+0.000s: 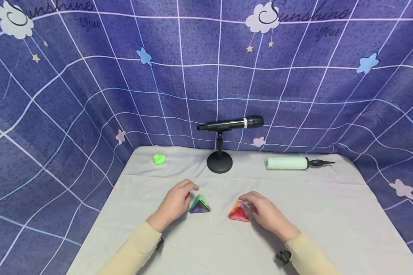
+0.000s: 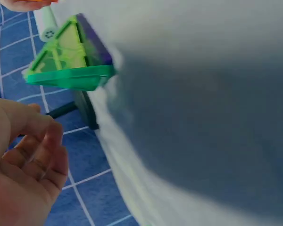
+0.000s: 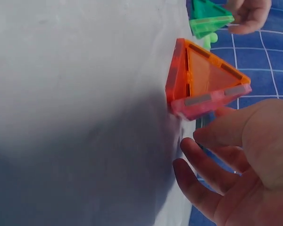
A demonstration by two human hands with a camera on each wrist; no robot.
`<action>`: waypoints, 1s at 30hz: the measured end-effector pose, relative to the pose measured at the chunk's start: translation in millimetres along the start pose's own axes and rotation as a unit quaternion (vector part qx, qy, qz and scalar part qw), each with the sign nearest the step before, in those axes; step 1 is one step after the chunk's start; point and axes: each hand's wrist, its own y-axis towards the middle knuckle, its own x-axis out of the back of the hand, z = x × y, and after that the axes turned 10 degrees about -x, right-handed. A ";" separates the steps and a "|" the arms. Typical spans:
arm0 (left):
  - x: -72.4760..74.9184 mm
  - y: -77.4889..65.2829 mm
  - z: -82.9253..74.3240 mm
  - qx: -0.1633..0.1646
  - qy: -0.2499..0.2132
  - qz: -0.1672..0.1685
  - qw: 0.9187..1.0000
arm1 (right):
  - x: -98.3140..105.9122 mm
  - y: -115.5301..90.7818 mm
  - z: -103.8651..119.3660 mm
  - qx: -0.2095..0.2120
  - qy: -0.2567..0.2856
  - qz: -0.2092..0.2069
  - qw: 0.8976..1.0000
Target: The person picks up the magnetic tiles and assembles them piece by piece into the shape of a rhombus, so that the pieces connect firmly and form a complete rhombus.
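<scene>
A small pyramid of translucent triangular tiles (image 1: 200,207), green with a purple face, stands on the cloth. Just left of it is my left hand (image 1: 173,200), its fingers loosely bent and holding nothing in the left wrist view. To the right stands a second tile pyramid (image 1: 239,214), with red, orange and pink faces in the right wrist view. My right hand (image 1: 266,212) is at its right side, fingers relaxed and slightly bent around no object. Whether a right fingertip touches that pyramid, I cannot tell.
Behind the pyramids, a black microphone (image 1: 232,124) sits on a round-based stand (image 1: 219,163). A lime-green toy duck (image 1: 159,159) is at the back left, and a pale green hand pump (image 1: 286,163) lies at the back right. A purple-blue patterned curtain (image 1: 199,84) hangs behind the cloth-covered table (image 1: 206,248).
</scene>
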 end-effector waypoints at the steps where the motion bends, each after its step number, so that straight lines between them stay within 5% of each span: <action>1: -2.2 -1.1 1.8 0.002 0.000 0.003 1.000 | -1.2 0.7 0.4 0.004 0.002 0.004 1.000; 15: -23.4 -12.1 14.4 -0.004 -0.023 0.084 0.996 | -8.0 2.9 4.7 0.010 -0.008 0.024 1.000; 22: -25.7 -10.2 10.1 -0.045 -0.026 0.102 0.993 | -6.4 -0.2 5.5 -0.007 0.000 0.028 1.000; 30: -26.6 -10.8 4.7 -0.045 -0.030 0.117 0.992 | -2.9 -6.4 2.1 -0.015 -0.007 0.011 1.000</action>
